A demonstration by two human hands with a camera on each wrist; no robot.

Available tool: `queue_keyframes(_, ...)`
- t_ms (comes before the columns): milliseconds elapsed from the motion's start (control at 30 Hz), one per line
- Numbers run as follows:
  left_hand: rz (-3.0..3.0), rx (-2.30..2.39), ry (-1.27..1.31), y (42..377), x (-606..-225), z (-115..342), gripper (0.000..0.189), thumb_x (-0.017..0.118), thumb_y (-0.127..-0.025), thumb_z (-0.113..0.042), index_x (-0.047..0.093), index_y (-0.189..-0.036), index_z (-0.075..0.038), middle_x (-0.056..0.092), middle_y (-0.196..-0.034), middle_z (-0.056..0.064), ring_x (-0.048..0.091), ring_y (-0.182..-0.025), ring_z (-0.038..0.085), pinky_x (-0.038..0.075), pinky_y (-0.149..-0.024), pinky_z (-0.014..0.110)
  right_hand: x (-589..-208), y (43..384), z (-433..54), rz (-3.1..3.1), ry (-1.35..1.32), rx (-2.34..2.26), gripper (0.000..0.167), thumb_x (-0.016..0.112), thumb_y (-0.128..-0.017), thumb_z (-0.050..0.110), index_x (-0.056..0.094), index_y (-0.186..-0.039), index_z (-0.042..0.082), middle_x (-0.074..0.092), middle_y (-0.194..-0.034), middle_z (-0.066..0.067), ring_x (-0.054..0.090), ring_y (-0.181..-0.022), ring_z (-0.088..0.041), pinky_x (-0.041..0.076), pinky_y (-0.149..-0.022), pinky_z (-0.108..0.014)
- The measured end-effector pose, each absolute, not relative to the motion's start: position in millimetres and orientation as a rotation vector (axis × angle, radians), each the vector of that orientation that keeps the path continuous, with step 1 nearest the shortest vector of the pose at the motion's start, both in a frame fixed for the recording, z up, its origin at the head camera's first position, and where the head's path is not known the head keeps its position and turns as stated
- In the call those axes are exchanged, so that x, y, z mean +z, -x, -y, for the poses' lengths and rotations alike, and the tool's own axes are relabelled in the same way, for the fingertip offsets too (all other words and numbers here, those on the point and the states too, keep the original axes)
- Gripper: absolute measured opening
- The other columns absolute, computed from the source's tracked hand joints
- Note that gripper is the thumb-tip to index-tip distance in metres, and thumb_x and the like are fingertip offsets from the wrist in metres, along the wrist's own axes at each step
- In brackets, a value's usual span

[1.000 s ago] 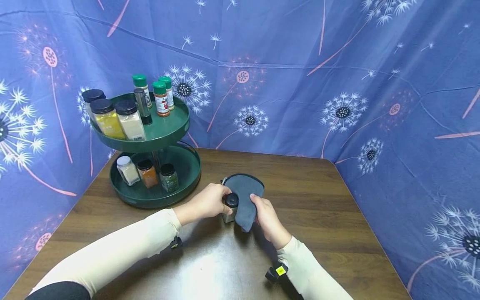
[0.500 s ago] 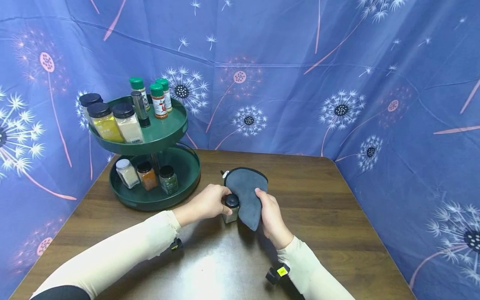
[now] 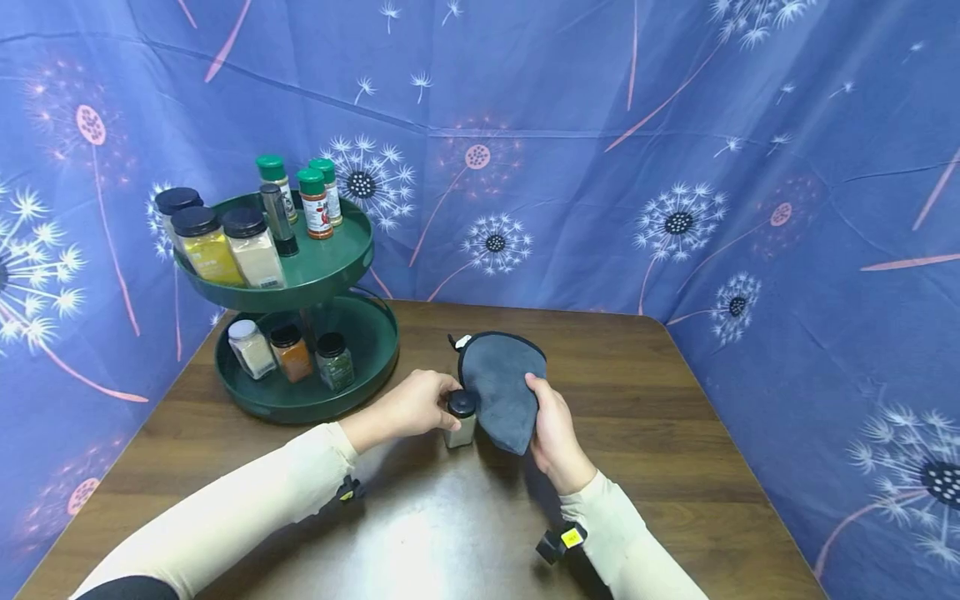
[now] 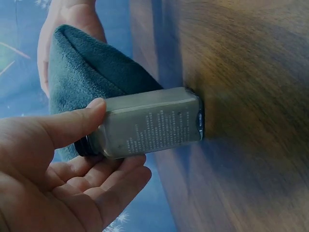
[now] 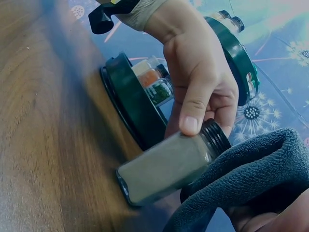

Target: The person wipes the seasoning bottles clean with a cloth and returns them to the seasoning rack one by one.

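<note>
My left hand (image 3: 414,407) pinches a square spice jar (image 3: 461,430) just below its black cap, thumb on the near side and fingers behind. The jar holds a pale grey-brown powder and stands upright on the table; the left wrist view shows small printed text on its side (image 4: 157,128). In my right hand (image 3: 557,435) is a folded grey-blue cloth (image 3: 498,390) with a dark edge and a white tag, its thumb on top. The cloth sits right beside the jar, and in the right wrist view its plush fold (image 5: 251,162) overlaps the cap.
A two-tier green rack (image 3: 307,408) stands on the wooden table (image 3: 622,417) at the left. Its upper tier (image 3: 322,258) carries several jars and green-capped shakers; three jars sit on the lower one. Blue dandelion-print fabric (image 3: 570,167) hangs behind and along both sides.
My right hand has shifted the cloth to the right and slightly up in view, off the side of the jar it was against. The left hand keeps its grip on the jar in nearly the same spot.
</note>
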State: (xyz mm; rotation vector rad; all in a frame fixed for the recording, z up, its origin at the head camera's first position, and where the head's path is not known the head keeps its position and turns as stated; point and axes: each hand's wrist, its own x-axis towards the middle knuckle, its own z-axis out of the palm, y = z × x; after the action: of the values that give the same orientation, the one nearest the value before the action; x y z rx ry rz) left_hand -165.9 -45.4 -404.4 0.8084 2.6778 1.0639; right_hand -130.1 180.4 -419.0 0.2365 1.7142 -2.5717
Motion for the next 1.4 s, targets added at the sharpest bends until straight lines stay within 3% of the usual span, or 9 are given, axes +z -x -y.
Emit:
queue_keyframes(333, -2.575, 1.096, -0.813, 166, -402, 51, 0.042, 0.088, -0.078, -0.009, 0.071, -0.117, -0.008, 0.072, -0.093, -0.004, 0.064, -0.082, 0.013, 0.049, -0.072, 0.030, -420, 130, -183, -1.717, -0.238, -2.534, 0.025, 0.044, -0.107, 0.026, 0.061, -0.095, 0.012, 0.070, -0.082, 0.004, 0.067, -0.072, -0.009, 0.054, -0.068, -0.024)
queue_keyframes(633, -2.555, 1.044, -0.888, 163, -402, 52, 0.052, 0.084, -0.082, -0.007, 0.064, -0.130, -0.005, 0.070, -0.117, 0.005, 0.067, -0.107, 0.023, 0.053, -0.090, 0.040, -419, 130, -184, -1.724, -0.257, -2.545, 0.023, 0.046, -0.107, 0.027, 0.061, -0.098, 0.012, 0.069, -0.086, 0.004, 0.066, -0.078, -0.009, 0.054, -0.073, -0.025)
queue_keyframes(767, -2.676, 0.964, -0.892, 158, -405, 47, 0.060, 0.087, -0.081, -0.022, 0.061, -0.130, -0.001, 0.066, -0.123, 0.011, 0.064, -0.114, 0.025, 0.051, -0.098, 0.042, -419, 129, -186, -1.751, -0.260, -2.546, 0.023, 0.047, -0.106, 0.027, 0.062, -0.097, 0.012, 0.070, -0.087, 0.004, 0.066, -0.080, -0.010, 0.054, -0.075, -0.025)
queue_keyframes(933, -2.848, 0.913, -0.702, 150, -410, 36, 0.069, 0.084, -0.077, -0.059, 0.061, -0.115, -0.006, 0.061, -0.105, 0.006, 0.059, -0.093, 0.019, 0.051, -0.083, 0.038, -418, 128, -187, -1.784, -0.265, -2.540, 0.024, 0.048, -0.105, 0.027, 0.064, -0.096, 0.011, 0.070, -0.087, 0.003, 0.066, -0.081, -0.010, 0.054, -0.075, -0.025)
queue_keyframes(1033, -2.903, 0.881, -0.592, 146, -414, 30, 0.072, 0.079, -0.077, -0.068, 0.059, -0.111, -0.008, 0.059, -0.098, 0.003, 0.057, -0.084, 0.015, 0.050, -0.073, 0.035, -418, 127, -187, -1.791, -0.253, -2.537, 0.025, 0.048, -0.105, 0.028, 0.064, -0.097, 0.011, 0.070, -0.089, 0.003, 0.066, -0.083, -0.011, 0.053, -0.077, -0.025)
queue_keyframes(1200, -2.928, 0.882, -0.521, 143, -415, 26, 0.064, 0.082, -0.079, -0.059, 0.058, -0.109, -0.007, 0.058, -0.095, 0.003, 0.058, -0.082, 0.016, 0.050, -0.072, 0.035, -418, 127, -186, -1.790, -0.235, -2.529, 0.025, 0.047, -0.105, 0.029, 0.064, -0.097, 0.012, 0.070, -0.088, 0.003, 0.066, -0.082, -0.012, 0.053, -0.077, -0.026)
queue_keyframes(1400, -2.892, 0.975, -0.578, 147, -412, 26, 0.054, 0.090, -0.076, -0.038, 0.058, -0.106, -0.006, 0.062, -0.097, 0.006, 0.063, -0.089, 0.020, 0.053, -0.083, 0.038, -417, 128, -186, -1.796, -0.244, -2.547, 0.025, 0.049, -0.105, 0.028, 0.064, -0.094, 0.012, 0.069, -0.083, 0.003, 0.066, -0.077, -0.011, 0.053, -0.074, -0.026)
